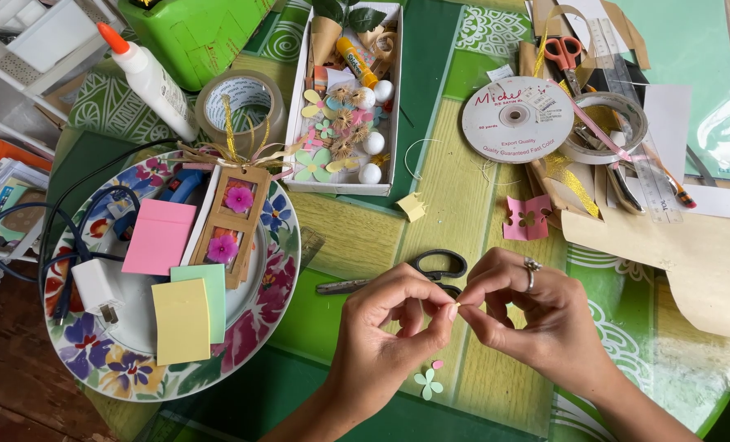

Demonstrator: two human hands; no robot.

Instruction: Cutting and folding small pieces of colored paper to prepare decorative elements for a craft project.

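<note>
My left hand (385, 327) and my right hand (529, 307) meet fingertip to fingertip above the table, pinching a tiny pale piece (457, 305) between them; what it is cannot be made out. Black-handled scissors (414, 273) lie just behind my hands. A small pale green paper flower (428, 383) and a tiny pink dot (437, 364) lie on the table below my left hand. A ring sits on a finger of my right hand.
A floral plate (254, 315) at left holds sticky-note pads, a charger and a brown paper frame (232, 223) with pink flowers. A white box (349, 98) of craft bits, glue bottle (150, 80), tape roll (242, 102), ribbon spool (517, 119) and pink cut paper (527, 218) lie behind.
</note>
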